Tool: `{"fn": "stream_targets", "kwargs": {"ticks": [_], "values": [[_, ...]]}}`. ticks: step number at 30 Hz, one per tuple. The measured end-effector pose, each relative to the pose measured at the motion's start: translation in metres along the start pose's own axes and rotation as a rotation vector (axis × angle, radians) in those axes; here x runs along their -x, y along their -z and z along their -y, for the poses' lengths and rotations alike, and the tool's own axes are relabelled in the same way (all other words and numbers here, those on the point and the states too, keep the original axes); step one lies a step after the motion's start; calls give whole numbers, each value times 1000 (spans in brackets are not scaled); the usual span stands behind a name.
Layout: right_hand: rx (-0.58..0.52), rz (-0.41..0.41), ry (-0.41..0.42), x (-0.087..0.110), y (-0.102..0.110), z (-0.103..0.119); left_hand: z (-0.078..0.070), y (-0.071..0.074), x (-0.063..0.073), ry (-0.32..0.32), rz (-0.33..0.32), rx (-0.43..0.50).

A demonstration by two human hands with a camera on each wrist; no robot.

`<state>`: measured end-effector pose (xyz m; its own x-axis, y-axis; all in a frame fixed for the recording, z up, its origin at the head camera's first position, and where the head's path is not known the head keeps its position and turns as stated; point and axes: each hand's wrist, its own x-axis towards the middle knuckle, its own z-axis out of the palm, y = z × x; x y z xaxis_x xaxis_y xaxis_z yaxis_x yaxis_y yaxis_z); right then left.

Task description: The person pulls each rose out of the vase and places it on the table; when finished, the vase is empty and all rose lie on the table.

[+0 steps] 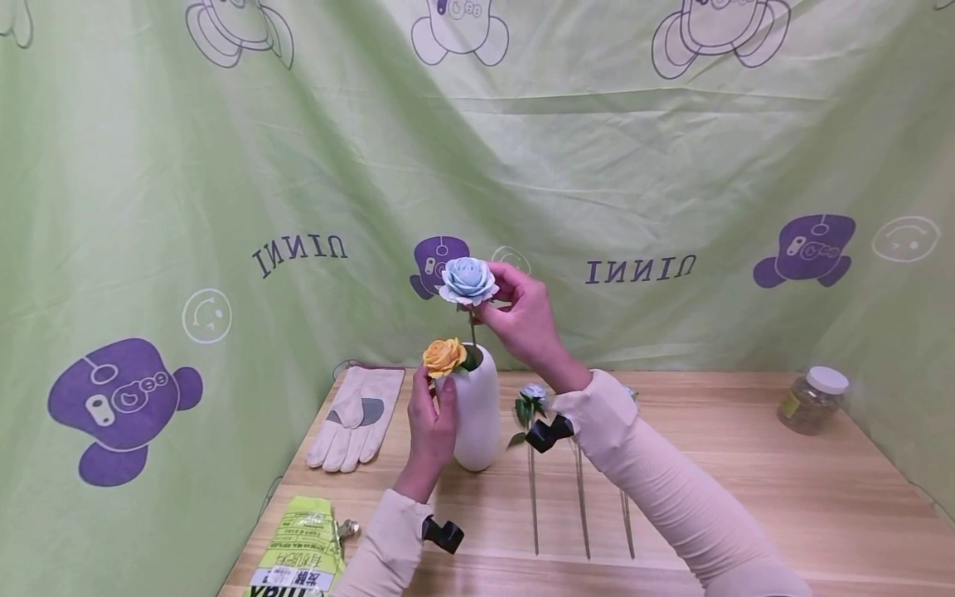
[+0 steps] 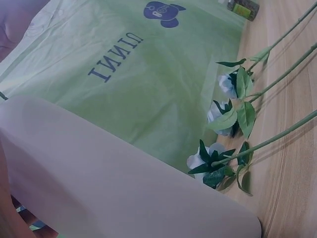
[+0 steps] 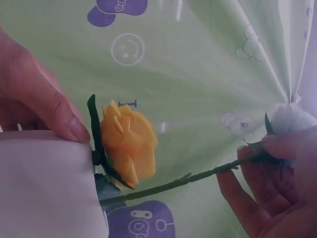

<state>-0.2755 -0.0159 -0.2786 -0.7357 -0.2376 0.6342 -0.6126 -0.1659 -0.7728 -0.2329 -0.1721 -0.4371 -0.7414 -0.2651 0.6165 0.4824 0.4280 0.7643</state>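
Note:
A white vase [image 1: 479, 423] stands upright on the table, an orange rose [image 1: 444, 357] at its mouth. My left hand [image 1: 433, 423] holds the vase near the rim, just below the orange bloom; its thumb lies on the rim in the right wrist view. Above the vase, my right hand [image 1: 528, 322] pinches the stem of a light-blue rose [image 1: 468, 280] close under the bloom. The green stem [image 3: 198, 177] runs down into the vase mouth beside the orange rose [image 3: 130, 144]. Its lower end is hidden inside.
Three pale-blue roses [image 2: 200, 161] lie right of the vase, stems toward the front. A work glove [image 1: 356, 423] lies to the left, with a yellow-green bag [image 1: 298, 543] in front of it. A lidded jar [image 1: 811, 402] stands far right. Green cloth [image 1: 634, 166] hangs behind.

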Motion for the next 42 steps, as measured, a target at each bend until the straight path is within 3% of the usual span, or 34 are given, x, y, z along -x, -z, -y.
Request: {"fn": "stream_targets", "kwargs": {"ticks": [21, 24, 28, 30, 42], "values": [[96, -71, 122, -4, 1, 14, -3, -2, 0, 12, 12, 13], [107, -74, 122, -5, 0, 17, -14, 0, 0, 18, 14, 13], [107, -77, 127, -7, -1, 22, -13, 0, 0, 14, 14, 11], [102, -77, 135, -8, -1, 23, -1, -1, 0, 10, 13, 12], [91, -67, 163, -6, 1, 33, 0, 0, 1, 10, 14, 5]]}}
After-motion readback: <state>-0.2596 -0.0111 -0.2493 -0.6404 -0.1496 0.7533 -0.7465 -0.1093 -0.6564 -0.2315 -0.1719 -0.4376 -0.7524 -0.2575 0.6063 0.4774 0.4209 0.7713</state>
